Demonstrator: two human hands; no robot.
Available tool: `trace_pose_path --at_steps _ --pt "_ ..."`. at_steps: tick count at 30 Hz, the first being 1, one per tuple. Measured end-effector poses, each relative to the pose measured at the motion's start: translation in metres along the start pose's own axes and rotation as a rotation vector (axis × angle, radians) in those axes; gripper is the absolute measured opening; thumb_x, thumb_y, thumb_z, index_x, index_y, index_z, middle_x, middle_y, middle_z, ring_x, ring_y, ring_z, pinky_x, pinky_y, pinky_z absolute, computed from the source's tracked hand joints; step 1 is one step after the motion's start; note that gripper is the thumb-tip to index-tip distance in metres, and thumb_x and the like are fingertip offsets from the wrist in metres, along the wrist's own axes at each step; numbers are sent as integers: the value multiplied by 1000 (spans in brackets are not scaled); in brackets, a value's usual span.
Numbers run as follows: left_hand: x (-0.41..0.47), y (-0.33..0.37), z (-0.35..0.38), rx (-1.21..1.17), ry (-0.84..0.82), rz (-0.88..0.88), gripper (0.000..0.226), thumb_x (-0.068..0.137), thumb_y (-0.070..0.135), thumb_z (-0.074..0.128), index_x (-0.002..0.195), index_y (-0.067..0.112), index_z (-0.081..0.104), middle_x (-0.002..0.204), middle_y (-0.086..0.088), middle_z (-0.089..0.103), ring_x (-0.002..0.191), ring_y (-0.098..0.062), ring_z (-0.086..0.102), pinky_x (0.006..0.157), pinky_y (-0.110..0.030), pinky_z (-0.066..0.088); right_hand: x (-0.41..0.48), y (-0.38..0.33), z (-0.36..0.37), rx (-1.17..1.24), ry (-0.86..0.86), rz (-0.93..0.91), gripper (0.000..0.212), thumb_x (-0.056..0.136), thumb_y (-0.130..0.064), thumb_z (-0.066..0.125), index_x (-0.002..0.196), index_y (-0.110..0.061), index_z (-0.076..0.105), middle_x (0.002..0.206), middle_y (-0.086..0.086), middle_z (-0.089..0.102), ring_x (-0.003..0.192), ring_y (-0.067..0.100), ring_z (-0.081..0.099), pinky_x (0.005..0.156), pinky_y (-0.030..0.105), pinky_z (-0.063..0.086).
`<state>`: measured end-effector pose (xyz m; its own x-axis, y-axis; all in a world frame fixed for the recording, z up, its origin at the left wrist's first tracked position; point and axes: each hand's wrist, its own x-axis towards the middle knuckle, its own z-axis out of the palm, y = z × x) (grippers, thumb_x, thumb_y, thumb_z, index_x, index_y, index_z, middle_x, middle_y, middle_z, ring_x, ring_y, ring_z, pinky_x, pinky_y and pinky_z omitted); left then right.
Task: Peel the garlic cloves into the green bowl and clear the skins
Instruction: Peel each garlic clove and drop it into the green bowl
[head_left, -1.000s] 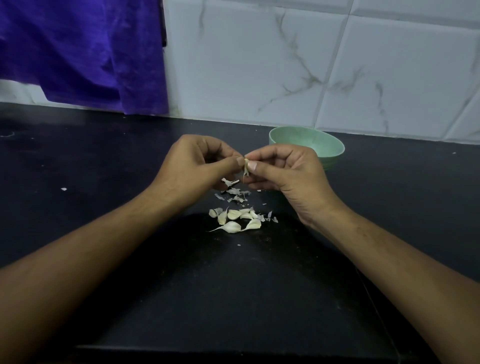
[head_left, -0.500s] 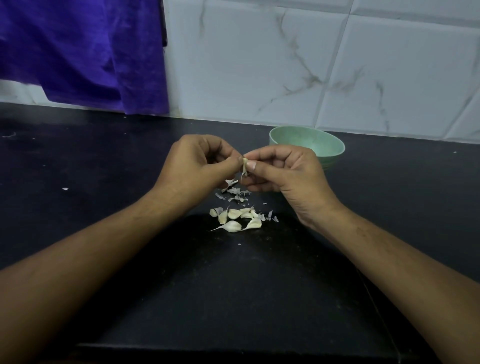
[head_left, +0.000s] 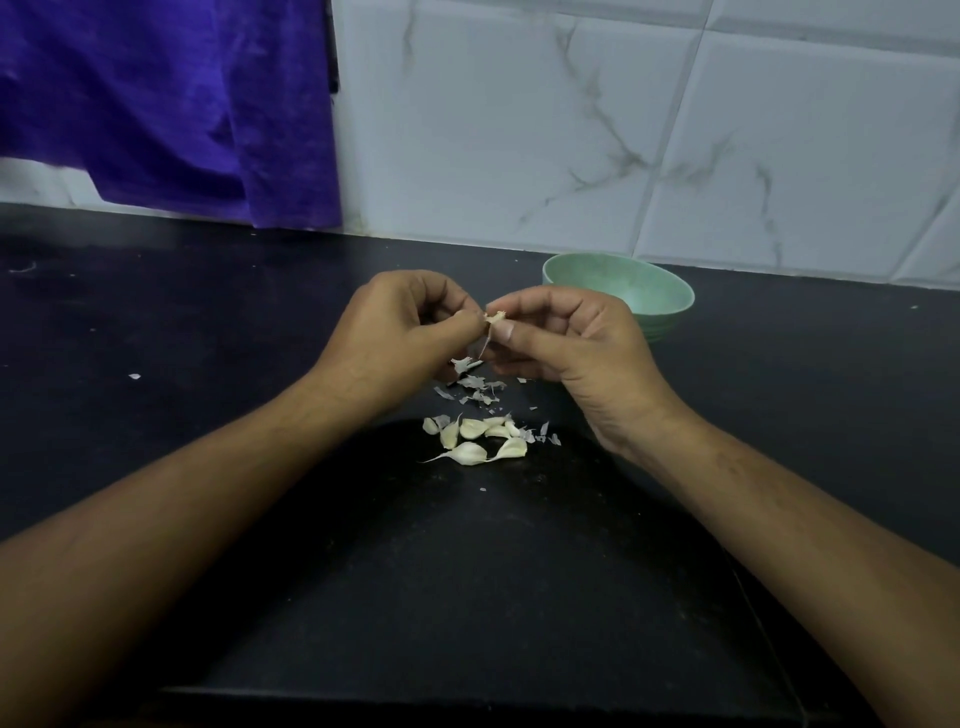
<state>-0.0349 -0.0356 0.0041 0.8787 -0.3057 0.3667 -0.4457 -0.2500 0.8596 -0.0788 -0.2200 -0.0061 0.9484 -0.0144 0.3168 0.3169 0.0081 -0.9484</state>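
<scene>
Centre frame, the left hand (head_left: 395, 338) and right hand (head_left: 571, 348) pinch one garlic clove (head_left: 494, 317) between curled fingertips — loose skins (head_left: 474, 387) and a pile of cloves (head_left: 478, 439) lie just below on the black counter (head_left: 197, 332); the green bowl (head_left: 667, 312) stands behind the right hand.

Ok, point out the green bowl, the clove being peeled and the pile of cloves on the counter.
green bowl (head_left: 652, 292): head view, bare inner wall.
clove being peeled (head_left: 495, 316): head view, exposed pale tip.
pile of cloves (head_left: 470, 453): head view, large front clove.
</scene>
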Motion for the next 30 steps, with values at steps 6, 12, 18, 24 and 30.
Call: trace_pose_path --at_steps 6,12,18,24,30 --pt "4 -5 -3 61 7 -42 11 93 18 71 85 12 76 79 -11 76 74 -29 77 72 -44 67 2 -3 -6 81 63 -13 19 93 0 70 111 -2 74 95 14 76 91 27 74 91 47 62" --pt "2 -5 -4 116 -3 -38 13 95 20 69 85 16 77 80 -8 76 70 -19 76 68 -39 67 4 -7 -12 120 72 24 21 96 -5 68 116 -5 73 109 15 77 102 28 74 96 45 60" --pt "0 -6 -6 201 -5 60 25 98 38 71 79 22 74 74 -3 75 69 -20 75 70 -50 65 2 -3 -8 59 25 39 19 96 -4 68 115 -3 70 106 18 77 95 30 74 89 43 62" --pt "1 -6 -5 201 -34 77 8 88 20 82 88 24 74 73 7 72 67 -18 72 71 -49 64 1 -2 -8 -7 70 -4 17 93 0 71 110 0 73 93 15 76 82 21 74 82 39 63" --pt "-2 -2 -5 171 -55 127 11 88 37 79 93 27 79 77 0 76 73 -24 73 69 -52 63 1 -1 -8 -84 87 -28 13 91 1 73 104 0 73 93 26 75 74 21 73 76 39 63"
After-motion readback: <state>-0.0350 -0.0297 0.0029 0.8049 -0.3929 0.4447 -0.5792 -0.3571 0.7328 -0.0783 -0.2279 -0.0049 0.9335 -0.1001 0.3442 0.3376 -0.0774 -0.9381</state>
